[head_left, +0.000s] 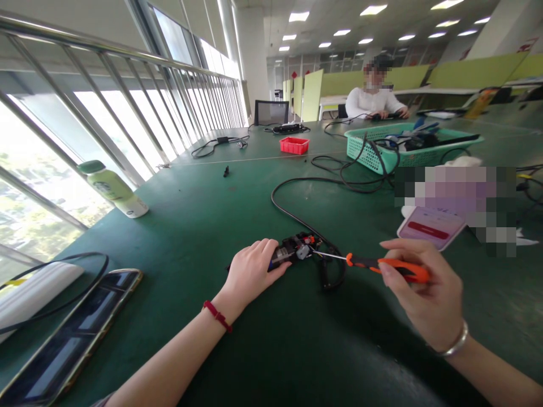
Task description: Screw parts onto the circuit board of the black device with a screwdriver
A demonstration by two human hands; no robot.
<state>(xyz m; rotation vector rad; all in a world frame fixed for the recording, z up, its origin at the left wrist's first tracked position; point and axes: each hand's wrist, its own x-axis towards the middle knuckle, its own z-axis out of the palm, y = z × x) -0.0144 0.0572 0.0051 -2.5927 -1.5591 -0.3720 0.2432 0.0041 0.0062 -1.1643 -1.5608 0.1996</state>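
On the green table, my left hand (253,264) is wrapped round the dark body of an opened corded device (292,249), pressing it to the tabletop. Red, grey and black inner parts show at its right end, but its exact kind is unclear. My right hand (428,288) grips a screwdriver (365,262) by its orange and black handle. The thin shaft points left, and its tip reaches the exposed parts. A black cable (292,210) curves from the device toward the back right. Just below the shaft lies a black piece (326,277).
A green basket (369,155) of tools and cables stands at the back right, near a small red tray (294,146). To the left are a bottle (121,192), a phone (76,333) and a railing (127,56). A lit phone (430,228) lies right; another person (373,102) sits behind.
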